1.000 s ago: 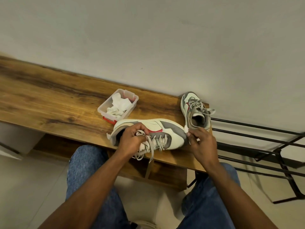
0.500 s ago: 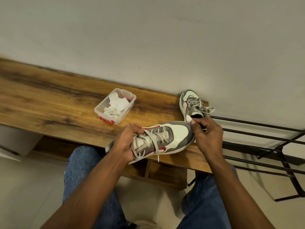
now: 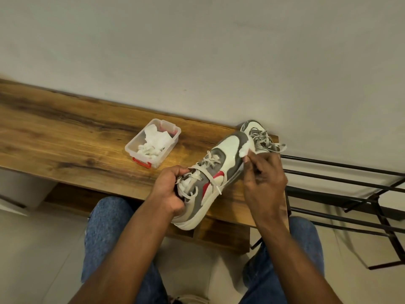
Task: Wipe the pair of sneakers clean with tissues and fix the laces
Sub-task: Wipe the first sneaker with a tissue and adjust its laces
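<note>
Nearest the camera, two knees in blue jeans (image 3: pixel 105 224) frame a strip of pale floor. Above them the left hand (image 3: pixel 167 189) grips the heel end of a white, grey and red sneaker (image 3: pixel 215 170), its fingers curled round the collar by the tongue. The shoe is tilted, heel low over the front edge of the wooden bench (image 3: pixel 65 145) and toe raised toward the wall, with its loose laces (image 3: pixel 210 160) trailing across the upper. The right hand (image 3: pixel 264 183) pinches a wad of white tissue (image 3: pixel 246 149) between thumb and fingertips and holds it against the toe of that shoe. Just behind the toe, the second sneaker (image 3: pixel 259 137) sits on the bench's right end near the wall, its grey laces untied and spilling sideways. Left of the shoes, apart from them, a clear plastic box (image 3: pixel 173 133) with red clips holds crumpled tissues (image 3: pixel 154 142). A black metal rack (image 3: pixel 350 194) stands to the right of the bench, and a plain pale wall (image 3: pixel 197 51) rises behind everything.
</note>
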